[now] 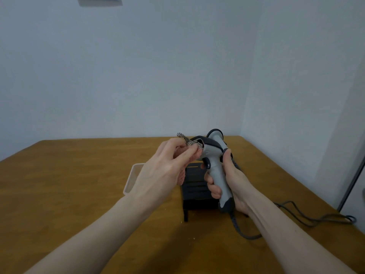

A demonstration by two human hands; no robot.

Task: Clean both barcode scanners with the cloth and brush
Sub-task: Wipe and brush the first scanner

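1. While gripping the grey scanner (pixel 215 165) by its handle, right hand (pixel 227 180) wrapped round it: fingers curled on the handle's left side, thumb up along the right side near the head.
2. Scanner held upright, lifted off the table (pixel 79 184), head at top pointing left, dark trigger facing left just below the head.
3. Left hand (pixel 167 165) just left of the scanner head, fingertips pinching a checkered cloth (pixel 187 140).
4. Cloth pressed against the scanner's front window; a loose end sticking up and left of the head.
5. Grey cable (pixel 296 212) running from the scanner's handle base, down onto the table, then looping off to the right of the scanner.
6. Black block-shaped object (pixel 194 194) on the table directly below and behind the scanner, partly hidden by both hands; can't tell what it is.
7. Clear shallow tray (pixel 131 178) on the table, left of the scanner, mostly covered by the left wrist.
8. Dark curved part (pixel 214 131) visible just behind the scanner head; can't tell if it belongs to a second scanner or a stand.
9. Second scanner and brush: not identifiable in this view.
10. Plain pale wall (pixel 177 66) behind the scanner, table edge meeting it.
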